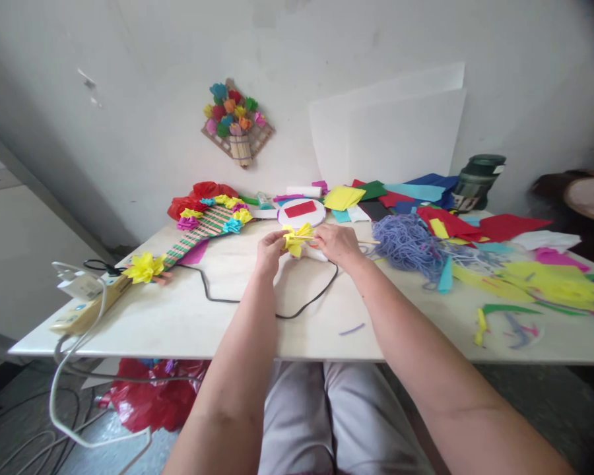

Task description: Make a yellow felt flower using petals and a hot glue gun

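Observation:
My left hand (268,251) and my right hand (337,245) meet over the middle of the white table (188,316), both pinching a small yellow paper flower (296,239). A thin wooden stick (365,242) runs from the flower to the right, past my right hand. A black cable (257,300) loops on the table just under my hands. Behind the flower lies a round white disc (315,216) with a red rectangle on it.
A striped stick craft (205,227) with paper flowers lies at left, next to a power strip (86,309). Purple yarn (408,243) and coloured paper scraps (539,280) cover the right side. A dark bottle (476,182) stands by white boards (391,135). A flower craft (236,125) hangs on the wall.

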{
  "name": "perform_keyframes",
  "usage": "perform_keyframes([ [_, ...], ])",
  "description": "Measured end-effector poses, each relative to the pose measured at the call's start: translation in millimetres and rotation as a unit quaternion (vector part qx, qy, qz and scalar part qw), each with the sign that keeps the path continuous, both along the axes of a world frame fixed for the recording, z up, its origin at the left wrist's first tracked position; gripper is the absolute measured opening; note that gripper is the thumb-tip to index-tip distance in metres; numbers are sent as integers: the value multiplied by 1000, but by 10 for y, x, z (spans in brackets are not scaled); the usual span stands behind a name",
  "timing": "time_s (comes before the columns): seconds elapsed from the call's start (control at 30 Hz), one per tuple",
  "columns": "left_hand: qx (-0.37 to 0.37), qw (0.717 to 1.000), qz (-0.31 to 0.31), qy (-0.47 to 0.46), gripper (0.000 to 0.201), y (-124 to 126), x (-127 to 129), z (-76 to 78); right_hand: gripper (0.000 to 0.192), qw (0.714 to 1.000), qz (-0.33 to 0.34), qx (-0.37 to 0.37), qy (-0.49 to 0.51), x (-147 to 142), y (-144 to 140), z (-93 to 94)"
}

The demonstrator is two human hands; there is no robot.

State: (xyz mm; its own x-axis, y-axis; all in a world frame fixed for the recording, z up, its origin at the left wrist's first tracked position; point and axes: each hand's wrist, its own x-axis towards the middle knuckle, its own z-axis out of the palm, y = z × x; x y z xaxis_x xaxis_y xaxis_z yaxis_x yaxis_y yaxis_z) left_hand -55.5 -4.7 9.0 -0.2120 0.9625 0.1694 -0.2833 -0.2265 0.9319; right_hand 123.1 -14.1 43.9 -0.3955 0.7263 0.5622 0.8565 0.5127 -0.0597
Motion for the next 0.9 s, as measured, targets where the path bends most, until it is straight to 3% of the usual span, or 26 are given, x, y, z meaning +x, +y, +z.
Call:
perform_keyframes([
  [0.9,-7,1000,4,13,29,-13,-1,11,20,1000,-3,-25,-7,14,16,12],
])
